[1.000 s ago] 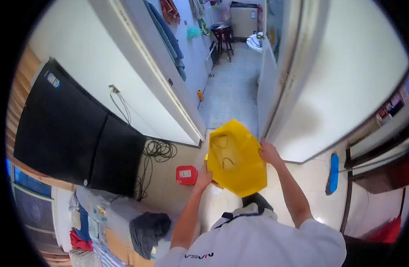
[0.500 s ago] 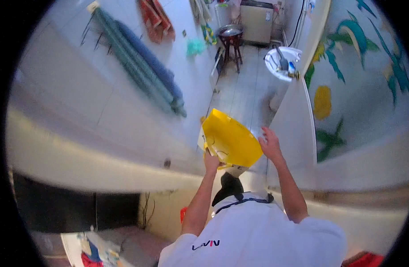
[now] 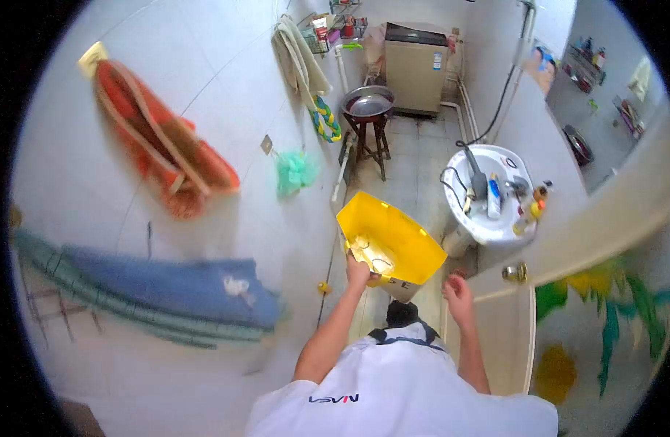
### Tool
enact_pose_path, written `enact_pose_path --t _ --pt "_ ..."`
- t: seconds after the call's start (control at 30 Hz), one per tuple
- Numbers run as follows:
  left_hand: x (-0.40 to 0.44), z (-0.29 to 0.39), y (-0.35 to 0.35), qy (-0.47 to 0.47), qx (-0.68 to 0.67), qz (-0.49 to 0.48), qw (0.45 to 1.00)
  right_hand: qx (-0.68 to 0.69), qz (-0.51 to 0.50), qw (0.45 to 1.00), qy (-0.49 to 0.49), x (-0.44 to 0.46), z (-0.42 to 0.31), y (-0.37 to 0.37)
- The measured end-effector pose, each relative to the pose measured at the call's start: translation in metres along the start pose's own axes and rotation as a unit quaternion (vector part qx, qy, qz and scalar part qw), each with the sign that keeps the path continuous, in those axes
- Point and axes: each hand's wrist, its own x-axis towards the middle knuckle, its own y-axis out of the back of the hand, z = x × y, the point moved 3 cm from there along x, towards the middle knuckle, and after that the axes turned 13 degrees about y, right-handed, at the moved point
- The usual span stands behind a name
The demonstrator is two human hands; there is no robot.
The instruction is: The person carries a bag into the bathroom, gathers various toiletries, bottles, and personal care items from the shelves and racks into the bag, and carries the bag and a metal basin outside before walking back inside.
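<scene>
A yellow bag (image 3: 397,237) with a pale outer side and dark letters hangs in front of my body, its mouth open upward. Thin dark loops show inside it. My left hand (image 3: 359,271) is closed on its left edge. Just off its lower right corner is my right hand (image 3: 457,291), free of the bag, with its fingers curled loosely and apart and nothing seen in them.
A white sink (image 3: 480,229) holding a hair dryer and a tube stands at the right, above a door with a round knob (image 3: 515,273). Ahead are a metal basin (image 3: 368,102) on a stool and a washing machine (image 3: 415,69). Towels (image 3: 167,146) hang on the left wall.
The view has moved from the doorway into the washroom, and the sink is nearer. My right hand has let go of the bag and dropped lower; my left hand still holds it.
</scene>
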Motion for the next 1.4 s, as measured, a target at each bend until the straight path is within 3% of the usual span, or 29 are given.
enact_pose_path --t 0.07,0.17,0.27,0.33,0.43,0.5,0.57,0.7,0.73,0.83,0.9,0.93,0.97,1.03,1.1,1.17,1.23,1.3,1.33,1.37,1.4 --pt "0.059 0.016 -0.01 -0.007 0.0 -0.009 1.0 0.013 -0.047 0.997 -0.053 0.093 -0.009 -0.046" --pt "0.101 0.091 -0.028 -0.01 -0.038 -0.011 0.999 0.007 -0.137 0.989 0.058 0.257 -0.026 -0.146" --pt "0.13 0.14 -0.047 -0.057 -0.056 0.033 0.996 0.061 -0.207 0.964 0.156 0.401 -0.101 -0.227" --pt "0.181 0.15 -0.054 -0.069 -0.044 0.041 0.996 0.086 -0.221 0.944 0.229 0.489 -0.163 -0.278" --pt "0.169 0.234 -0.088 -0.035 -0.051 0.038 0.997 0.057 -0.227 0.905 0.356 0.617 -0.229 -0.33" --pt "0.194 0.251 -0.109 0.038 -0.029 0.011 0.999 0.089 -0.208 0.909 0.349 0.683 -0.258 -0.353" --pt "0.224 0.272 -0.125 0.038 -0.027 0.003 0.999 0.012 -0.178 0.923 0.342 0.737 -0.269 -0.366" --pt "0.294 0.286 -0.169 0.067 -0.08 -0.018 0.994 0.005 -0.17 0.929 0.328 0.828 -0.269 -0.371" --pt "0.319 0.272 -0.178 0.008 -0.003 -0.005 1.0 0.03 -0.183 0.935 0.304 0.837 -0.289 -0.346" --pt "0.329 0.314 -0.198 -0.039 0.042 -0.003 0.998 0.083 -0.193 0.949 0.237 0.887 -0.29 -0.348" --pt "0.277 0.384 -0.23 -0.024 0.161 0.041 0.986 0.097 -0.186 0.952 0.223 0.922 -0.279 -0.345" --pt "0.304 0.377 -0.243 -0.032 0.241 0.021 0.97 0.109 -0.186 0.952 0.216 0.94 -0.276 -0.34" --pt "0.317 0.383 -0.205 -0.024 0.236 0.003 0.971 0.089 -0.186 0.956 0.211 0.935 -0.295 -0.394" --pt "0.339 0.376 -0.215 -0.153 0.28 0.05 0.946 -0.045 -0.132 0.944 0.299 0.949 -0.301 -0.407" --pt "0.355 0.366 -0.221 -0.175 0.211 0.012 0.962 -0.044 -0.152 0.932 0.325 0.943 -0.296 -0.436" --pt "0.348 0.383 -0.236 -0.156 0.222 0.001 0.962 -0.088 -0.31 0.9 0.295 0.942 -0.303 -0.452" --pt "0.343 0.406 -0.246 -0.137 0.207 -0.032 0.968 -0.133 -0.289 0.905 0.281 0.955 -0.309 -0.465" --pt "0.35 0.408 -0.266 -0.074 0.185 -0.086 0.976 -0.199 -0.137 0.901 0.361 0.981 -0.318 -0.475" --pt "0.353 0.411 -0.276 -0.061 0.177 -0.094 0.978 -0.227 -0.07 0.872 0.428 0.994 -0.309 -0.492" --pt "0.353 0.416 -0.285 -0.049 0.169 -0.103 0.979 -0.22 -0.076 0.871 0.432 1.004 -0.317 -0.501" --pt "0.352 0.425 -0.292 -0.112 0.14 -0.077 0.981 -0.281 -0.15 0.868 0.382 1.012 -0.317 -0.513"
